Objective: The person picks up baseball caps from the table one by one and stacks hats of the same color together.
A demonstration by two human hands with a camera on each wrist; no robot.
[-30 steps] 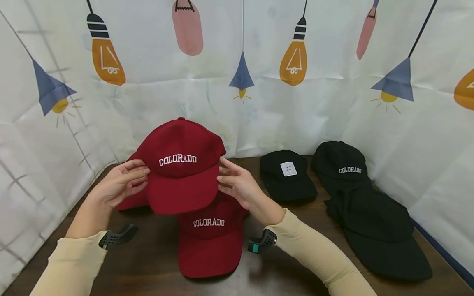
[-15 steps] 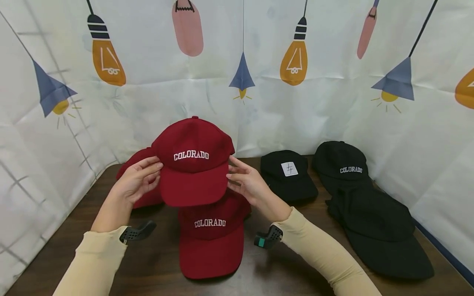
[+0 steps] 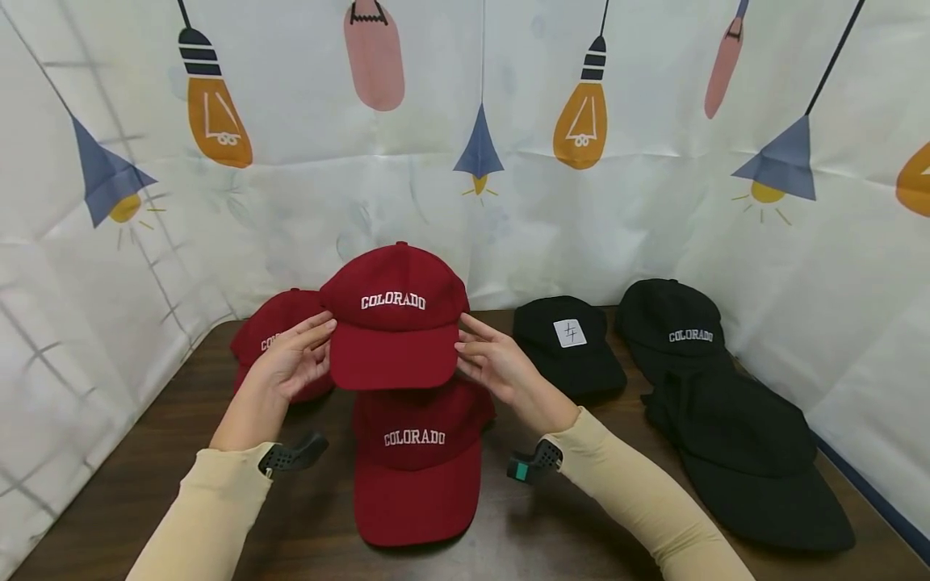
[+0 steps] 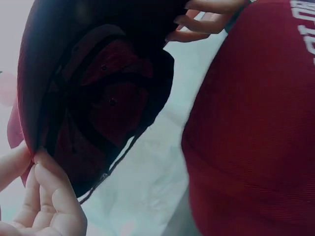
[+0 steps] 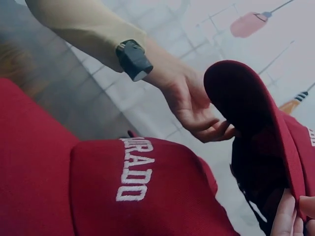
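A red baseball cap (image 3: pixel 395 355) with white COLORADO lettering is held up between both hands, its front facing me. My left hand (image 3: pixel 296 361) pinches it at the left side where brim meets crown, and my right hand (image 3: pixel 501 367) pinches the matching spot on the right. The left wrist view looks up into the dark hollow of the held cap (image 4: pixel 110 98), with the left hand's fingertips (image 4: pixel 47 169) at its edge. Below it in the head view, a second red COLORADO cap (image 3: pixel 417 496) sits on the table, its top hidden behind the held one.
Another red cap (image 3: pixel 269 323) rests at the back left, partly covered by the left hand. At the right are a black cap with a white patch (image 3: pixel 559 355), a black COLORADO cap (image 3: pixel 668 323) and another black cap (image 3: pixel 763 484). A printed curtain (image 3: pixel 407 186) backs the table.
Both hands have moved to the right with the held red cap, and its brim has tilted up somewhat. More of the back left red cap shows now.
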